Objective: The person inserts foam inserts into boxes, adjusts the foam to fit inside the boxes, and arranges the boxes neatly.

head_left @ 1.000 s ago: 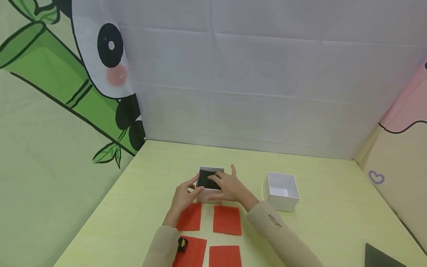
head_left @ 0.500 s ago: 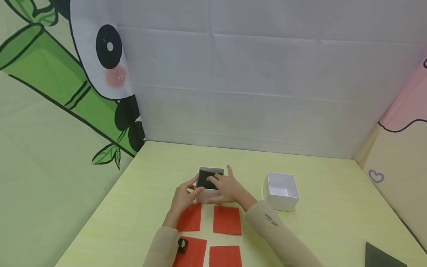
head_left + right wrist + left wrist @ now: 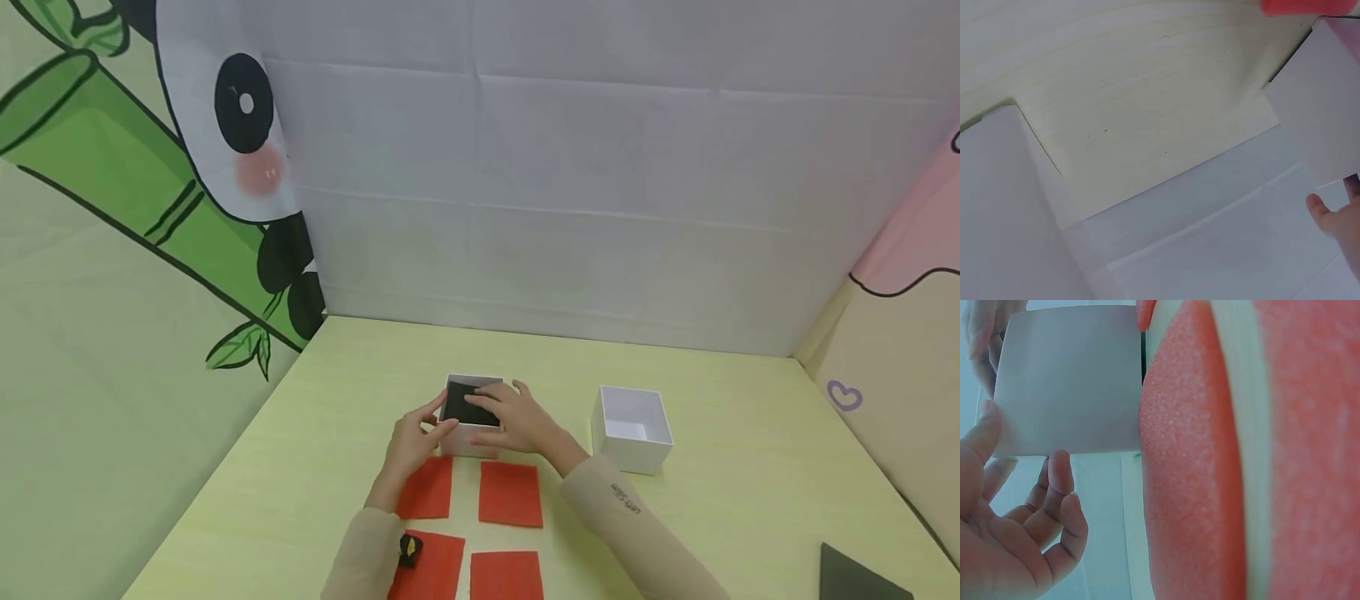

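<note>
A white open-topped box (image 3: 467,442) stands on the table behind some red squares. Inside it lies a black square sheet (image 3: 457,405), level with the upper part of the box. My left hand (image 3: 407,447) grips the box at its left side, thumb at the near rim and index finger along the left edge. My right hand (image 3: 521,419) reaches over the right side, its fingers resting on the black sheet and its thumb in front of the near wall. In the left wrist view, the box wall (image 3: 1069,381) appears close up with the left fingers (image 3: 1063,481) beside it.
Several red fabric-like squares (image 3: 511,495) lie in rows in front of the box. A second white box (image 3: 633,454), with nothing inside, stands to the right. A dark flat sheet (image 3: 858,577) lies at the lower right. A pale wall (image 3: 562,208) closes off the table's back.
My right fingers have shifted slightly over the black sheet, and the raised index finger has come down. My left hand and the box stay in place.
</note>
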### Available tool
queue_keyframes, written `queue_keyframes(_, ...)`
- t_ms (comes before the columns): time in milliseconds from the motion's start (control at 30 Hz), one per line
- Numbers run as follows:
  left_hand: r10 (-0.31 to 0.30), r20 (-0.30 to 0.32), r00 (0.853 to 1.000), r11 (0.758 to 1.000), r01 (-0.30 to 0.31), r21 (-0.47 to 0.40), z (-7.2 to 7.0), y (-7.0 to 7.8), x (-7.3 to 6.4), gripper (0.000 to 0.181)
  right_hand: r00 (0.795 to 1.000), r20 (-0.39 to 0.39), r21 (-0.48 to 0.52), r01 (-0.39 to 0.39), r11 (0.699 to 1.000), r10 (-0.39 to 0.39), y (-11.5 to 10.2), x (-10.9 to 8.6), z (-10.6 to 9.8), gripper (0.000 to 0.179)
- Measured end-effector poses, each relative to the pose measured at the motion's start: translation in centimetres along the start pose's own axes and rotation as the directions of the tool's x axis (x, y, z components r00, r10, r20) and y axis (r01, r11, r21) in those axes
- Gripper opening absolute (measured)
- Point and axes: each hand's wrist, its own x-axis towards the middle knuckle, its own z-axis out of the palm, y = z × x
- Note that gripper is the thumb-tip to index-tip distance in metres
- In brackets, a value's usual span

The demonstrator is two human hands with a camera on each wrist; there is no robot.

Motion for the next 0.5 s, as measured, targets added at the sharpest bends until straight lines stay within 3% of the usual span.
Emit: queue_keyframes(500,-0.016,-0.003,1.0,1.0,0.016,0.013,0.1,0.0,0.0,0.057,0.996,-0.076,0.134,-0.04,0.99,0.05,0.3,-2.1,-1.4,0.06)
